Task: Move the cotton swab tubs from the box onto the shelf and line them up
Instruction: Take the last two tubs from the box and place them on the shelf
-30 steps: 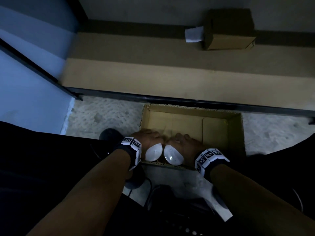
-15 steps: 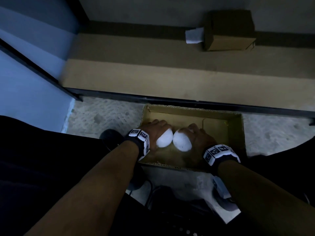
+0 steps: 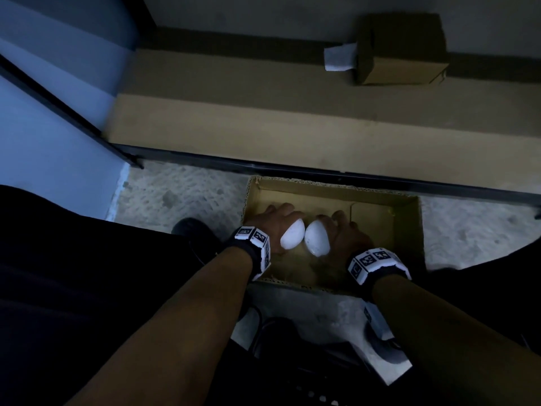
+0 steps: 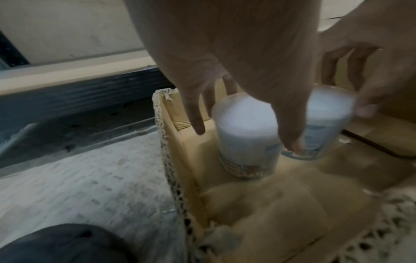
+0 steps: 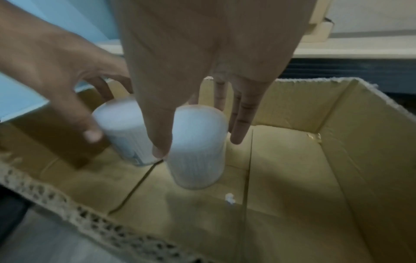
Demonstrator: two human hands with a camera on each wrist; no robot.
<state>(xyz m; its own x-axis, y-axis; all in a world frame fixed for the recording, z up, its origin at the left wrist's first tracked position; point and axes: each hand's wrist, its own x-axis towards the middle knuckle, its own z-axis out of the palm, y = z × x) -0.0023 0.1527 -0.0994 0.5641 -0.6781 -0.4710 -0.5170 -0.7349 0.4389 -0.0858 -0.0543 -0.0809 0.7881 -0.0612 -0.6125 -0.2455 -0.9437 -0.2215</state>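
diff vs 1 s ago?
Both hands, left hand and right hand, each gripping a tub, left tub and right tub, moved from the box's near wall toward the shelf. Grips, box and shelf unchanged.

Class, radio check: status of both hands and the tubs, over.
Left hand grips one tub; right hand grips the other tub. Both inside the box. Shelf path unobstructed.
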